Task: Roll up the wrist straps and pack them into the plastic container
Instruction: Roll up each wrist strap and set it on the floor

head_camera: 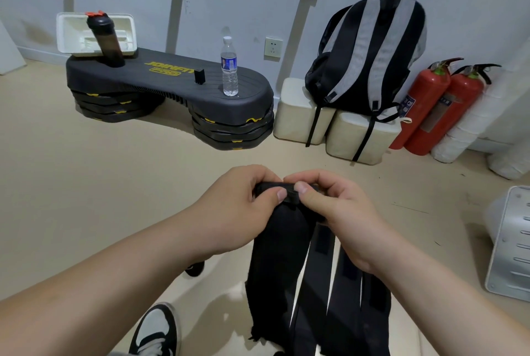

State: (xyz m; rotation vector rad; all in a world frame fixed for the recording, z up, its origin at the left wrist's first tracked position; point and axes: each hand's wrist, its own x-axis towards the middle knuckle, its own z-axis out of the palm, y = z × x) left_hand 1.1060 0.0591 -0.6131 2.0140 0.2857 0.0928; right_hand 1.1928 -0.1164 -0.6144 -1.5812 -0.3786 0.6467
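Black wrist straps (pixel 282 264) hang down in front of me, several long bands side by side. Their top end is pinched between both hands at chest height. My left hand (pixel 238 209) grips the left part of the top fold with thumb over it. My right hand (pixel 335 212) grips the right part, thumb pressed next to the left thumb. A white plastic container (pixel 68 37) stands open on the far left end of the black step platform (pixel 169 80), with a dark shaker bottle (pixel 106 40) in front of it.
A water bottle (pixel 229 67) and a small black block (pixel 199 76) stand on the platform. A striped backpack (pixel 370 54) rests on cream cushions (pixel 298 114); two red fire extinguishers (pixel 430 106) lean at the wall. A metal panel (pixel 510 241) is at right. My shoe (pixel 155 330) is below.
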